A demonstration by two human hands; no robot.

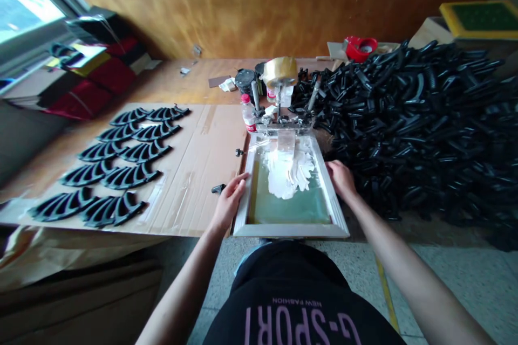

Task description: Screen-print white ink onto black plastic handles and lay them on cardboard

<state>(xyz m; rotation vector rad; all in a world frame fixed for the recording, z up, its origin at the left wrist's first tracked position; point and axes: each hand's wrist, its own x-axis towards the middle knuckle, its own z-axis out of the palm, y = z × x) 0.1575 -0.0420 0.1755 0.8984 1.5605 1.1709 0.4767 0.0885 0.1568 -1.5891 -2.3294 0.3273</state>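
In front of me lies a screen printing frame [291, 230] with a silver rim and a greenish mesh. White ink [283, 175] is smeared over the mesh's far half, below a squeegee [286, 141]. The frame's far end meets a metal hinge clamp [283, 128]. My left hand [231, 197] closes on the frame's left edge. At the right edge my right hand [342, 178] grips the rim, its fingertips partly hidden. Just left of my left hand, a small black plastic piece [218, 188] rests on the cardboard.
Curved black plastic parts [131, 175] lie in two columns on the cardboard [194, 156]. A large heap of black parts [413, 118] covers the right. Behind the clamp are a tape roll [280, 71] and a bottle [247, 113]; a red tape dispenser [361, 48] sits farther back.
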